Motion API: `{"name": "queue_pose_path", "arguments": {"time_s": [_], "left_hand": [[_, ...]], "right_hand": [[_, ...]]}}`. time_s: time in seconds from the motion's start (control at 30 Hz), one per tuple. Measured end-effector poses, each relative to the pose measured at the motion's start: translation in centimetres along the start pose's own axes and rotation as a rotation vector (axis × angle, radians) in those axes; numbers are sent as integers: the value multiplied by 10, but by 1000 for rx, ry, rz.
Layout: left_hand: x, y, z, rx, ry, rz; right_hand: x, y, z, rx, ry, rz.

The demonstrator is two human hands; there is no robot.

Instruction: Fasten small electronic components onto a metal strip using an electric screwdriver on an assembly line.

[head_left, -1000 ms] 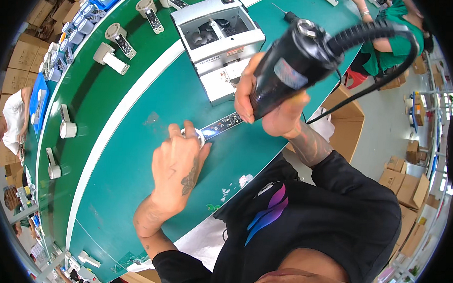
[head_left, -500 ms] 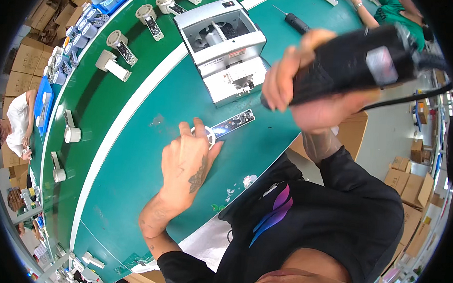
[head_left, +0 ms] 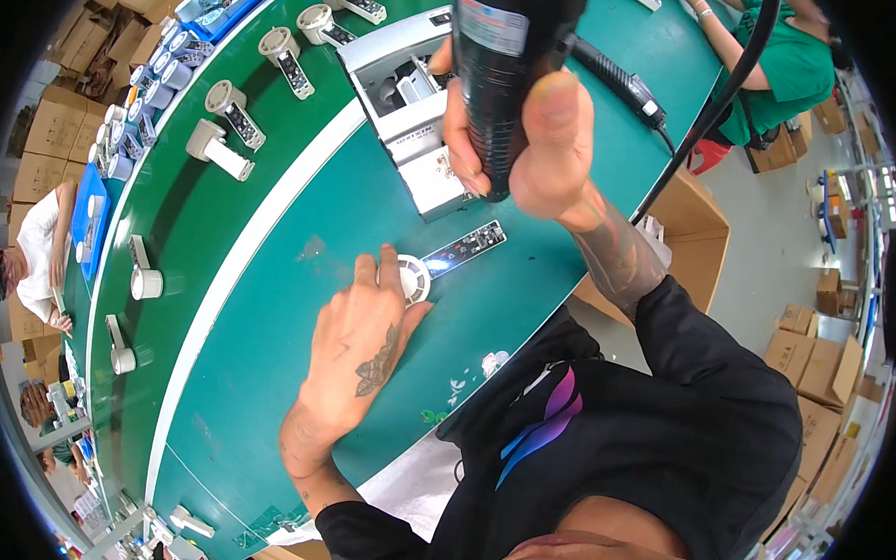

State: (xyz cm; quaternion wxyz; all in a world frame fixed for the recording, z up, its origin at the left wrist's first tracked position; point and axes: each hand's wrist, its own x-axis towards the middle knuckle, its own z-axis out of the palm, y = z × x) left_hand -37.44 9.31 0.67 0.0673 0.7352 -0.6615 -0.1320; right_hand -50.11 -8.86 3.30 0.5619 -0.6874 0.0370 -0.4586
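My left hand (head_left: 355, 348) grips the white round head of a handheld device housing (head_left: 413, 280) lying on the green bench. Its straight handle, pointing away to the right, has an open face that shows a circuit board (head_left: 466, 249). Above the bench, my right hand (head_left: 556, 150) is wrapped around a black electric screwdriver (head_left: 492, 94), which is held nearly upright with its narrow end down. The tip cannot be made out. Behind the screwdriver stands a white screw feeder (head_left: 413, 145), partly hidden by it and by my right hand.
A second black electric screwdriver (head_left: 623, 84) lies at the far right of the bench. Several similar housings (head_left: 235, 113) sit on the darker green belt (head_left: 177, 271) to the left. A blue tray (head_left: 92, 230) is beyond it. An open cardboard box (head_left: 692, 224) stands beside the bench; co-workers are nearby.
My right hand has swung the screwdriver from nearly level at the right to upright, further left and over the feeder's side. My left hand stays on the housing, barely shifted.
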Motion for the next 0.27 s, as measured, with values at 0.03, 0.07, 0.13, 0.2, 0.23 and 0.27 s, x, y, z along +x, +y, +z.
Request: {"name": "queue_pose_path", "arguments": {"time_s": [0.03,0.07,0.13,0.2,0.23,0.27], "left_hand": [[0,-1,1,-5,3,1],[0,-1,1,-8,3,0],[0,0,0,0,4,4],[0,1,0,6,3,7],[0,2,-1,13,2,9],[0,2,0,13,3,9]], "right_hand": [[-2,-1,-3,6,11,28],[-6,-3,-6,12,20,57],[-6,-11,-10,-26,65,60],[0,12,-23,514,-117,-211],[-2,13,-29,468,-112,-125],[-6,12,-35,426,-110,-38]]}}
